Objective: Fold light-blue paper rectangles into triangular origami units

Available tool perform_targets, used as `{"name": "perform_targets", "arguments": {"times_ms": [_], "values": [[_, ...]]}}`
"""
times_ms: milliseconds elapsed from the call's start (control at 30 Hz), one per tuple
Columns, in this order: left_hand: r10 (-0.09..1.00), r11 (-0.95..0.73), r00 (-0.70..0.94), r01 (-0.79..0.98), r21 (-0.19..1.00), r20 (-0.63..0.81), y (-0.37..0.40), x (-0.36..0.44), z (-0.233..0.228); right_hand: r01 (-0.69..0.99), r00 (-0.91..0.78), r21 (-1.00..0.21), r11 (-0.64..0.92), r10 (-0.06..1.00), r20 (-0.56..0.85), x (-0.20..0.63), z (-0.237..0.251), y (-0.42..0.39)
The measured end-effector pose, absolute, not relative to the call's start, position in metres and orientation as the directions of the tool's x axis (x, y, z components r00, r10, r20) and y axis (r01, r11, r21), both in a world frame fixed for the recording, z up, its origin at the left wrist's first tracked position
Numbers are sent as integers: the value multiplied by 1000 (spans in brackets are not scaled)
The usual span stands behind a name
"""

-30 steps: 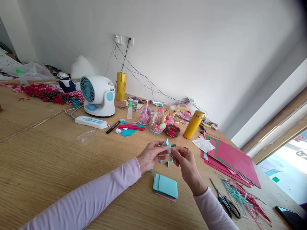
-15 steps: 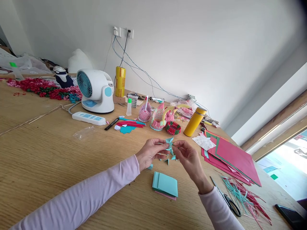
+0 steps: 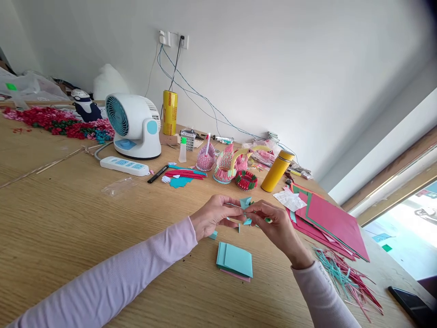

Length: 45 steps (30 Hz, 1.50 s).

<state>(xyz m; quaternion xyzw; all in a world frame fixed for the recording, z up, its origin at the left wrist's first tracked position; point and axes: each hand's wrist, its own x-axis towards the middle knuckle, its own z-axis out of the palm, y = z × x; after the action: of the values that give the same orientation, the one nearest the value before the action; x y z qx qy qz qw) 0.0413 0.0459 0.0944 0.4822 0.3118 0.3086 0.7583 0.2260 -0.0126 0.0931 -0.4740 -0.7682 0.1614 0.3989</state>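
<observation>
Head view: both hands are up over the wooden table (image 3: 68,228), meeting in the middle. The left hand (image 3: 213,217) and right hand (image 3: 276,225) each pinch the same small teal fold (image 3: 246,203) between fingertips, so it's held just above the tabletop, not resting on it. A few tiny teal bits lie right under the hands. A teal paper stack (image 3: 235,260) sits near, closer to the camera. Red sheets (image 3: 327,223) lie off to the right, paper strips (image 3: 344,280) beside them. Further back: yellow flask (image 3: 276,171), paper swans (image 3: 227,166), fan (image 3: 133,125), power strip (image 3: 124,166).
</observation>
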Motion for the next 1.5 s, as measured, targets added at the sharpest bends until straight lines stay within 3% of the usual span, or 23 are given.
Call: {"name": "perform_targets", "arguments": {"times_ms": [233,433,533,733,967,1133,1300,1367,1433,1500], "values": [[794,260,595,-150,954,-123,43,43,96,663,-182,-587,465,861,475,224,94,-12],[806,203,585,-128,971,-92,41,44,97,576,-99,-755,314,943,317,218,91,-12],[804,197,587,-120,973,-90,41,44,97,571,-78,-773,278,955,285,217,91,-13],[776,211,624,-121,970,-91,44,42,94,568,-84,-771,289,952,294,215,95,-15],[833,207,543,-125,970,-108,37,46,100,419,5,-833,362,916,401,211,91,-13],[839,237,532,-171,956,-113,36,47,100,291,-13,-884,365,926,378,212,91,-12],[843,225,528,-175,959,-102,34,48,97,443,-2,-797,410,890,456,209,96,-14],[833,133,552,-118,984,-46,34,48,95,568,-9,-711,414,867,498,210,98,-16],[825,-94,557,-33,995,96,35,47,95,665,-88,-616,422,864,496,212,100,-18],[791,-362,548,60,930,273,36,45,95,708,-178,-551,441,867,465,213,102,-20]]}}
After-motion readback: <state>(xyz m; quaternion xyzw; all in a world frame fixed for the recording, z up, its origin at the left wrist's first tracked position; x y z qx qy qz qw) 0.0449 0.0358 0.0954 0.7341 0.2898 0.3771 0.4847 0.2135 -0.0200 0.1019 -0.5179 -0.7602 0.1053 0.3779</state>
